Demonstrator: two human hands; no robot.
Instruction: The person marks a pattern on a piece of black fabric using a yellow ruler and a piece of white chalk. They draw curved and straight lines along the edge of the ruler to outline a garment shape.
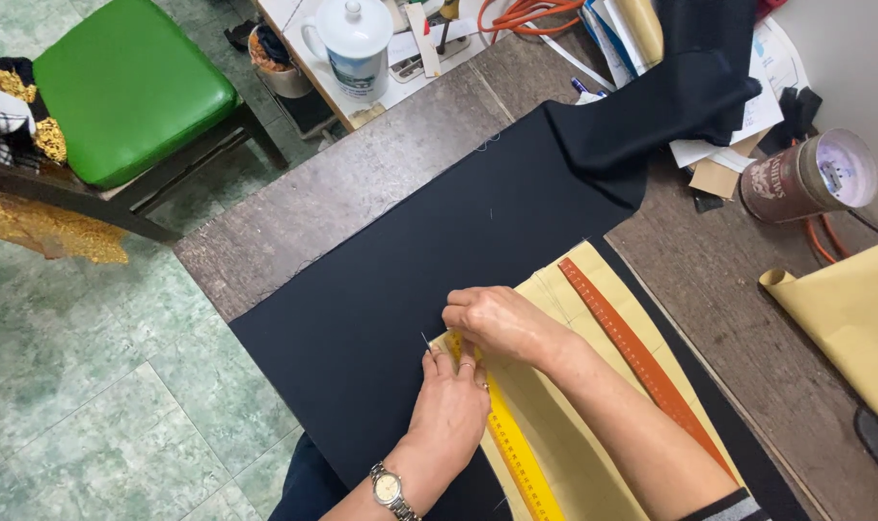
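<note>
Both hands meet at lower centre of the frame. The left hand (450, 405) presses flat on the long yellow measuring ruler (516, 452), which runs under it toward lower right; the right hand (492, 320) pinches the tan paper pattern (593, 425) corner on black cloth (410, 251).

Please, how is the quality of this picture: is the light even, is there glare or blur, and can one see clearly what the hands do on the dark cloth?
Head view: light is soft and even, shadows faint; mild glare on the green stool seat and the tin's lid. Focus is sharp; the dark cloth shows little detail. The left hand and right hand meet at the paper pattern, fingertips partly hidden.
</note>
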